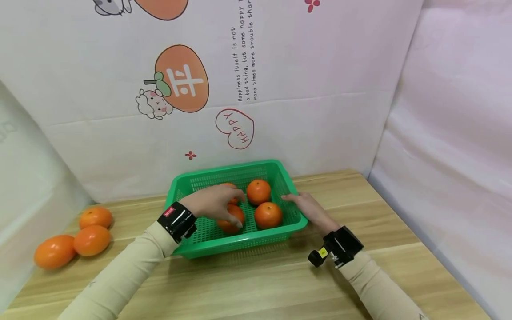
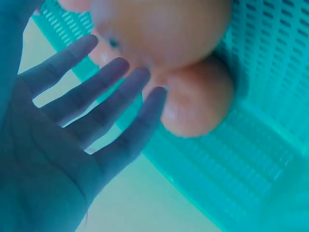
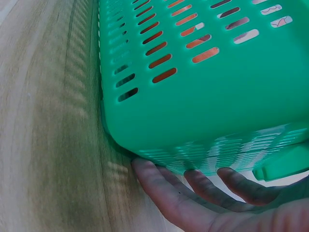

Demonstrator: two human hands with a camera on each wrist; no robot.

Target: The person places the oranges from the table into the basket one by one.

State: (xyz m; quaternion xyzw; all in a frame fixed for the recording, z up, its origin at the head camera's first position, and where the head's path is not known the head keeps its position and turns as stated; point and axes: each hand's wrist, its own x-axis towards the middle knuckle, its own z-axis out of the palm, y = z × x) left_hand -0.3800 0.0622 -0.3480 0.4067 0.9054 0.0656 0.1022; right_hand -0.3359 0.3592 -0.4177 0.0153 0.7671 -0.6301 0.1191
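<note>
A green slotted plastic basket (image 1: 232, 242) stands on the table with several oranges in it. My left hand (image 1: 216, 202) is inside the basket, over the front-left orange (image 1: 226, 227). In the left wrist view its fingers (image 2: 123, 87) are spread and nearly straight beside two oranges (image 2: 198, 96), gripping neither. Two more oranges (image 1: 268, 215) lie to the right in the basket, and another (image 1: 230, 186) is partly hidden behind my left hand. My right hand (image 1: 312, 209) holds the basket's right side, thumb over the rim and fingers (image 3: 169, 193) against the outer wall.
Three oranges (image 1: 92, 240) sit together on the wooden table (image 1: 240, 289) at the left. A white printed cloth (image 1: 312, 111) hangs behind the basket, and white cloth walls (image 1: 452, 133) stand at both sides.
</note>
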